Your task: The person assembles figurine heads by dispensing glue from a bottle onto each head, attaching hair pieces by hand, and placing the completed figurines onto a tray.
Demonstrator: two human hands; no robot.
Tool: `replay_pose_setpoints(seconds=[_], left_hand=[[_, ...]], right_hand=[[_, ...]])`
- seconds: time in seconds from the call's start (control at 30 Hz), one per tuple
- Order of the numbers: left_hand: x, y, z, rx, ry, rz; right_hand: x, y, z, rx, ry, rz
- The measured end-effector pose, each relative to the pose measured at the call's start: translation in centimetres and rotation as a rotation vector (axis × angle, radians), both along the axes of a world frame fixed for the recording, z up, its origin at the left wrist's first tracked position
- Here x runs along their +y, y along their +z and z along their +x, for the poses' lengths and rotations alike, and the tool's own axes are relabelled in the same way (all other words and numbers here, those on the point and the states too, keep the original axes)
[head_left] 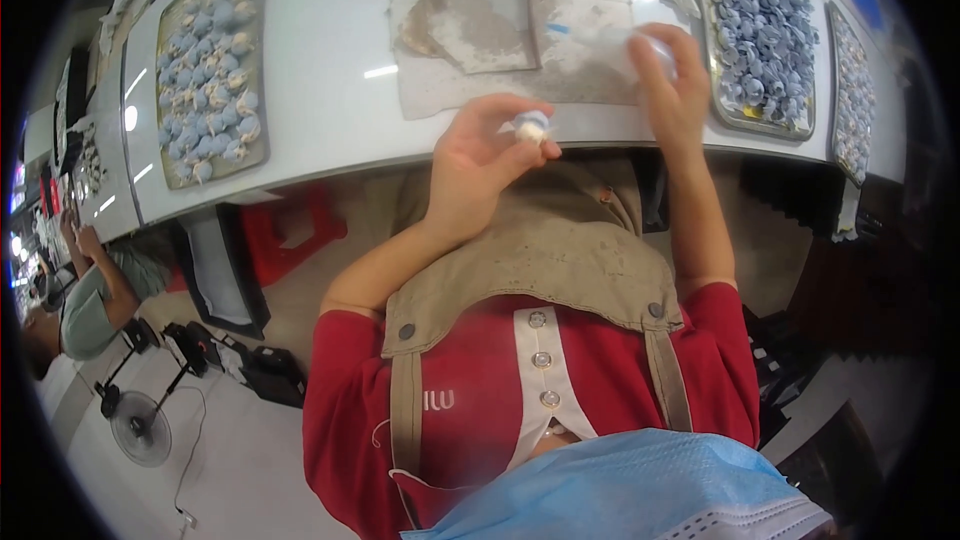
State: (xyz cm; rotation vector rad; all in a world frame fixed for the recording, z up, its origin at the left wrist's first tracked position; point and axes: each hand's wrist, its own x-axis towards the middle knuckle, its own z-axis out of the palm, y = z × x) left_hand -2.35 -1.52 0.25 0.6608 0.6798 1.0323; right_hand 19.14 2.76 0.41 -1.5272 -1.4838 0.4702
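Observation:
My left hand (pixel 470 162) is closed around a small round piece with a blue-grey top and a cream lower part (pixel 531 126), pinched between thumb and fingers just in front of the table edge. Up and to the right, my right hand (pixel 676 90) grips a translucent white squeeze bottle (pixel 612 39). Its narrow blue tip points left over a stained pale sheet (pixel 425 90) on the white table. The bottle and the piece are apart. My fingers partly cover both of them, and the bottle looks blurred.
At the left lies a tray (pixel 243 162) of blue-grey and cream pieces. A tray (pixel 768 128) heaped with blue-grey shell-like parts stands right, beside another tray of small pieces (pixel 851 90). A red stool (pixel 300 235), a fan (pixel 142 428) and another person (pixel 100 300) are at left.

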Motion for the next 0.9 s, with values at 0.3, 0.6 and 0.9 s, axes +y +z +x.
replay_pose_setpoints(seconds=[0.3, 0.6, 0.9], left_hand=[[1.2, 0.2, -0.8, -0.252, -0.231, -0.006], [1.0, 0.4, 0.6, -0.176, -0.251, -0.037], [0.2, 0.7, 1.3, -0.082, -0.235, -0.084]], right_hand=[[0.8, -0.9, 4.0, -0.427, -0.077, 0.199], [-1.4, 0.7, 12.0, -0.973, -0.518, 0.102], [-0.3, 1.0, 12.5, -0.907, -0.401, 0.053]])
